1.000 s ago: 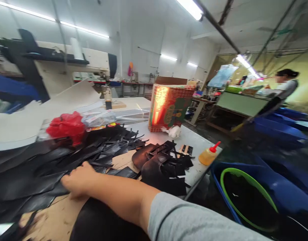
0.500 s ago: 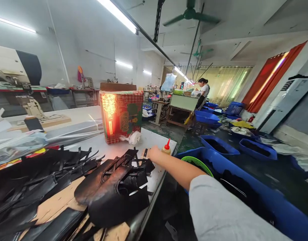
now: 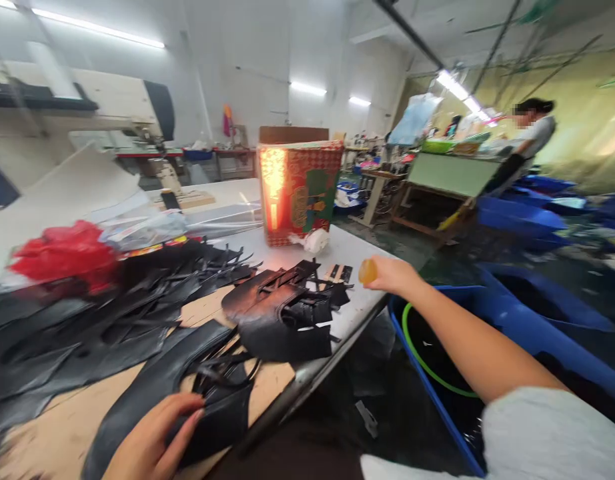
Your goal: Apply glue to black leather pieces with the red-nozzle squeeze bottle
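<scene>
Right grip [image 3: 395, 275] wraps amber bottle [image 3: 368, 272], probably light, squeezable, best held mid-body; near left grip [image 3: 155, 440] at likely floppy black leather piece [image 3: 142, 380], can't tell if pinching.

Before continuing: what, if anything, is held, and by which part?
The right hand holds the yellow bottle; one end shows, the exact grip is hidden. The left hand, over a black piece: unclear.

No text or number can be read; the print on the box [image 3: 303, 195] is obscured by glare and blur.
</scene>
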